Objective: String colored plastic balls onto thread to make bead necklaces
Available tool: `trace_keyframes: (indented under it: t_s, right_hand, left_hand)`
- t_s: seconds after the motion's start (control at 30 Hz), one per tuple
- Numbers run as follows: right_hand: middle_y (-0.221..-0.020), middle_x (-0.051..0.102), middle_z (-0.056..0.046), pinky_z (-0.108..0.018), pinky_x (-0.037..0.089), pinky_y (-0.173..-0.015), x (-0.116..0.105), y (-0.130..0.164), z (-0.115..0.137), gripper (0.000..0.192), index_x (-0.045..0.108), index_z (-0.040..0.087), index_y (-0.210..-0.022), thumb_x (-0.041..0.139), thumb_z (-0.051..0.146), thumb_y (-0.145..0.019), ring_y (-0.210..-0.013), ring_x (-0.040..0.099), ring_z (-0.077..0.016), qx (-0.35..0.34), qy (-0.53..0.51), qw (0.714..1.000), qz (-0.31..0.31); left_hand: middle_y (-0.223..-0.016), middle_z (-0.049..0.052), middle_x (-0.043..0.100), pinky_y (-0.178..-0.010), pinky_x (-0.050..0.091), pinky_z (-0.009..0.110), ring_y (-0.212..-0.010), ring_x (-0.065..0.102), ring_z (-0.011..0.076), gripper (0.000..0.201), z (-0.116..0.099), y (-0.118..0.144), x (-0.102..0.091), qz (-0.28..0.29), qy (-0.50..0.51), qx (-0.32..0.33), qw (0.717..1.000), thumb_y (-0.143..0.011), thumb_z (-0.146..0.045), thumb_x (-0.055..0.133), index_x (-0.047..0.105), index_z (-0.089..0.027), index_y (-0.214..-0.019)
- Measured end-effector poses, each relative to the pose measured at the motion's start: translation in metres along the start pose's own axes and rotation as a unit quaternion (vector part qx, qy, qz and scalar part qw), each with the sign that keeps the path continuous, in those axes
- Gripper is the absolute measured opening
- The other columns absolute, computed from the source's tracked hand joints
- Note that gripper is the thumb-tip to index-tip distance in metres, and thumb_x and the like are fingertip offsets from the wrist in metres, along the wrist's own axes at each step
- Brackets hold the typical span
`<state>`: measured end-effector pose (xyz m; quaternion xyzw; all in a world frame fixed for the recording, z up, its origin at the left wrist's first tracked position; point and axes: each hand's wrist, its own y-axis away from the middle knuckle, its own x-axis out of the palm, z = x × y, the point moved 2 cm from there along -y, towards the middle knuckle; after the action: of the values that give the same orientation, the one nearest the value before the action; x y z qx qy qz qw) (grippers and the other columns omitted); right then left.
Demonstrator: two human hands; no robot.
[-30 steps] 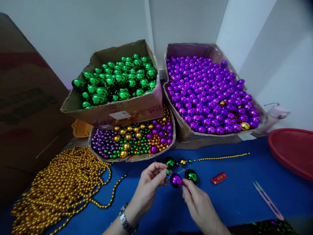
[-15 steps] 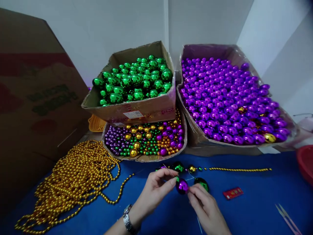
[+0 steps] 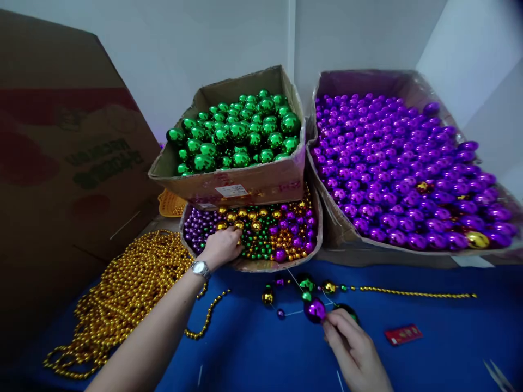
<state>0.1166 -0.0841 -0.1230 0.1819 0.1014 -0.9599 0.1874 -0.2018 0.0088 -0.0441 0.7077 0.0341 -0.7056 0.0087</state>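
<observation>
My left hand [image 3: 220,247] is reaching into the tray of mixed beads [image 3: 278,265], fingers seemingly curling over gold ones. My right hand [image 3: 354,348] is pinching the purple ball [image 3: 314,309] on the blue table [image 3: 253,348].

Plain white walls [image 3: 229,38] ahead of me, meeting in a corner seam above the boxes; another white wall [image 3: 478,60] angles in at the right. Light is soft and even, slightly dim. My work table is covered in blue cloth [image 3: 261,359], running to the near edge. At the table's left edge a big brown cardboard sheet [image 3: 61,152] with faded red and green print leans up.
</observation>
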Motion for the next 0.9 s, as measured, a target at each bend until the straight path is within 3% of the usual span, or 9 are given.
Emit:
trace_keyframes:
  t_s: [0.13, 0.2, 0.27, 0.33, 0.43, 0.5, 0.63, 0.7, 0.9]
  right_hand:
    - [-0.083, 0.055, -0.002, -0.020, 0.044, -0.062, 0.001, 0.000, 0.003, 0.021, 0.057, 0.023, -0.092, 0.036, 0.028, -0.096, -0.071, 0.056, -0.0135, -0.013, 0.015, 1.000, 0.007]
    - [-0.082, 0.055, -0.002, -0.020, 0.044, -0.062, 0.001, 0.001, 0.003, 0.021, 0.057, 0.023, -0.092, 0.036, 0.028, -0.096, -0.071, 0.056, -0.0135, -0.013, 0.017, 1.000, 0.006]
    - [-0.082, 0.055, -0.002, -0.020, 0.044, -0.062, 0.001, 0.001, 0.002, 0.021, 0.057, 0.023, -0.092, 0.037, 0.028, -0.095, -0.071, 0.056, -0.0136, -0.016, 0.017, 1.000, 0.001]
    - [-0.083, 0.055, -0.002, -0.020, 0.044, -0.063, 0.000, -0.002, 0.001, 0.020, 0.057, 0.022, -0.092, 0.038, 0.027, -0.095, -0.072, 0.056, -0.0138, -0.020, 0.018, 1.000, -0.010]
    - [-0.082, 0.055, -0.003, -0.020, 0.045, -0.064, -0.003, -0.007, 0.003, 0.021, 0.058, 0.020, -0.087, 0.039, 0.025, -0.095, -0.073, 0.056, -0.0138, -0.011, 0.014, 0.999, -0.047]
    - [-0.077, 0.055, -0.002, -0.020, 0.045, -0.063, -0.005, -0.009, 0.007, 0.024, 0.057, 0.019, -0.082, 0.038, 0.023, -0.095, -0.071, 0.056, -0.0136, -0.008, 0.013, 0.997, -0.081]
    - [-0.072, 0.057, 0.001, -0.019, 0.045, -0.065, -0.008, -0.008, 0.005, 0.016, 0.061, 0.018, -0.074, 0.053, 0.023, -0.087, -0.072, 0.057, -0.0127, 0.005, 0.044, 0.992, -0.116]
    - [-0.080, 0.059, 0.002, -0.020, 0.045, -0.070, -0.009, -0.008, -0.004, 0.014, 0.065, 0.018, -0.088, 0.051, 0.022, -0.088, -0.078, 0.059, -0.0130, 0.036, 0.063, 0.986, -0.149]
    - [-0.072, 0.059, 0.004, -0.015, 0.044, -0.063, -0.009, -0.001, -0.020, 0.011, 0.069, 0.020, -0.090, 0.059, 0.022, -0.085, -0.070, 0.059, -0.0092, 0.032, 0.075, 0.986, -0.147]
  left_hand:
    - [-0.100, 0.011, 0.062, -0.069, 0.048, 0.032, -0.082, 0.062, 0.0233, 0.027, -0.010, -0.001, -0.003, -0.030, 0.032, 0.012, 0.999, -0.081, -0.030, 0.052, 0.059, -0.018, -0.103]
    - [-0.106, 0.009, 0.061, -0.071, 0.048, 0.030, -0.081, 0.062, 0.0197, 0.032, -0.023, 0.007, -0.011, -0.044, 0.132, 0.031, 0.990, -0.085, -0.036, 0.048, 0.055, -0.019, -0.111]
    - [-0.107, 0.007, 0.062, -0.068, 0.050, 0.028, -0.079, 0.062, 0.0172, 0.036, -0.038, 0.019, -0.019, -0.033, 0.309, 0.050, 0.949, -0.084, -0.039, 0.050, 0.054, -0.019, -0.113]
    - [-0.107, 0.008, 0.062, -0.068, 0.051, 0.028, -0.080, 0.062, 0.0176, 0.037, -0.054, 0.032, -0.028, -0.011, 0.470, 0.055, 0.881, -0.082, -0.038, 0.056, 0.054, -0.017, -0.112]
    - [-0.107, 0.008, 0.062, -0.074, 0.051, 0.028, -0.089, 0.061, 0.0188, 0.033, -0.085, 0.056, -0.040, 0.012, 0.574, 0.063, 0.816, -0.080, -0.031, 0.060, 0.055, -0.018, -0.110]
    - [-0.109, 0.007, 0.061, -0.078, 0.050, 0.028, -0.093, 0.060, 0.0192, 0.032, -0.114, 0.073, -0.044, 0.049, 0.584, 0.101, 0.804, -0.081, -0.027, 0.059, 0.056, -0.021, -0.112]
    - [-0.113, 0.006, 0.061, -0.089, 0.045, 0.032, -0.103, 0.056, 0.0229, 0.036, -0.190, 0.102, -0.039, 0.186, 0.535, 0.296, 0.769, -0.078, -0.022, 0.063, 0.059, -0.028, -0.114]
    - [-0.108, 0.005, 0.063, -0.089, 0.044, 0.034, -0.100, 0.057, 0.0237, 0.036, -0.233, 0.110, -0.029, 0.226, 0.507, 0.362, 0.748, -0.077, -0.023, 0.064, 0.060, -0.029, -0.113]
    - [-0.101, 0.006, 0.065, -0.081, 0.047, 0.032, -0.089, 0.060, 0.0216, 0.035, -0.357, 0.132, 0.005, 0.320, 0.475, 0.459, 0.679, -0.077, -0.026, 0.062, 0.061, -0.024, -0.112]
